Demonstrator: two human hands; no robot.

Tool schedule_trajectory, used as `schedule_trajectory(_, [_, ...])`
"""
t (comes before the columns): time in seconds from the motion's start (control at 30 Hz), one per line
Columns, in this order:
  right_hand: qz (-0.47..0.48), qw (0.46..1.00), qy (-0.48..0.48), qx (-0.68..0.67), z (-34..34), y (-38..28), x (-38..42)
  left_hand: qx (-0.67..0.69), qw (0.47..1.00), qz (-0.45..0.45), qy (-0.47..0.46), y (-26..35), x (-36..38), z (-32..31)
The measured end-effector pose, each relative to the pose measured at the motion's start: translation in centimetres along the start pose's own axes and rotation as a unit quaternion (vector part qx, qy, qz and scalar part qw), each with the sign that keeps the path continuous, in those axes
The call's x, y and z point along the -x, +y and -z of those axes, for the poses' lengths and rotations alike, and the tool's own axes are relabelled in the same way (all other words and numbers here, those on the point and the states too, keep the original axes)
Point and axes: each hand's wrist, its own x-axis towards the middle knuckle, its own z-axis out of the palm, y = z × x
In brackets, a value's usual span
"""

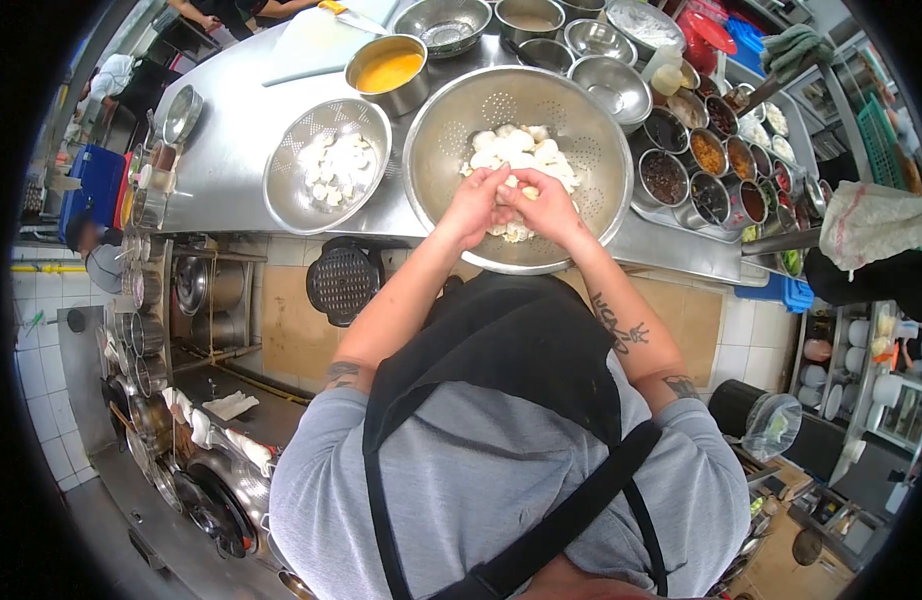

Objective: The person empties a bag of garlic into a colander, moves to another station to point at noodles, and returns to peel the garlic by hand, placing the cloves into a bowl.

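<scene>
Both hands meet over a large perforated metal colander (436,140) that holds a heap of whitish garlic (516,148). My left hand (473,208) is closed, its fingertips pressed against those of the other hand. My right hand (549,208) is closed too, with a small pale garlic clove (530,192) showing at its fingers. Whatever lies deeper between the fingertips is hidden. To the left, a smaller colander (283,190) contains loose peeled garlic cloves (333,165).
A pot of yellow-orange liquid (391,72) stands behind the two colanders. Beyond it lie a white cutting board (316,50) and a knife (333,7). Several metal containers of seasonings (664,178) crowd the right side. A black stool (346,283) sits below the counter edge.
</scene>
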Motion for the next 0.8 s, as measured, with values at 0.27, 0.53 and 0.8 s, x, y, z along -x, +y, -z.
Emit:
schedule_trajectory(0.27, [-0.02, 0.996, -0.092, 0.008, 0.3, -0.2, 0.9, -0.081, 0.997, 0.007, 0.016, 0.1, 0.3, 0.0])
schedule_trajectory(0.53, [0.1, 0.971, 0.049, 0.21, -1.8, 1.7, 0.5, -0.069, 0.997, 0.022, 0.002, 0.1, 0.5, -1.7])
schedule_trajectory(0.8, [0.089, 0.984, 0.052, 0.143, -1.7, 3.2, 0.2, -0.03, 0.999, 0.018, 0.006, -0.9, -0.2, -0.1])
